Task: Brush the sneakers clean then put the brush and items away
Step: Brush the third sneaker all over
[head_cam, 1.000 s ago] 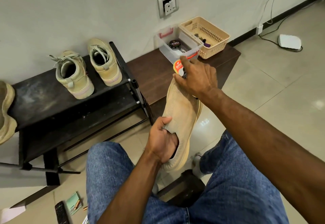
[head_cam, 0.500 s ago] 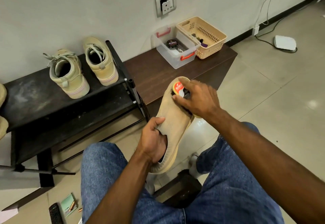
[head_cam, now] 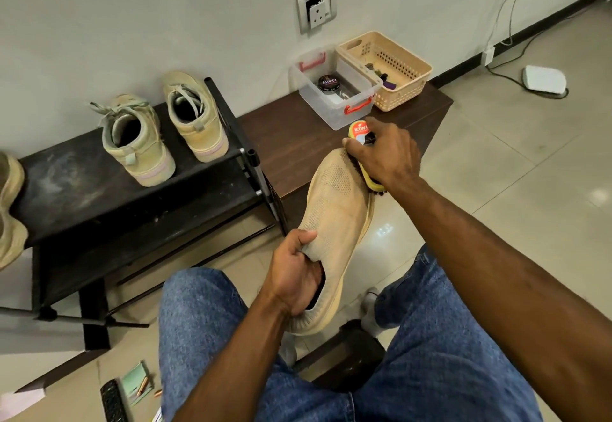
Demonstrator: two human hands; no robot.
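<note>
My left hand (head_cam: 294,277) grips the heel opening of a beige knit slip-on sneaker (head_cam: 334,209), held toe-away above my knees. My right hand (head_cam: 385,153) is closed over a yellow shoe brush (head_cam: 361,133) with a red label, its dark bristles pressed against the right side of the sneaker's toe. Two olive lace-up sneakers (head_cam: 165,133) stand on the black shoe rack (head_cam: 66,189) to the left.
A clear plastic box (head_cam: 334,90) with red clips holds a polish tin (head_cam: 328,83). A beige basket (head_cam: 387,70) sits beside it on the dark wooden bench (head_cam: 298,143). Another beige shoe (head_cam: 10,209) shows at the left edge. A remote (head_cam: 112,401) lies on the floor.
The right hand with the brush slid from the top of the toe to the toe's right side. The left hand kept its hold on the heel.
</note>
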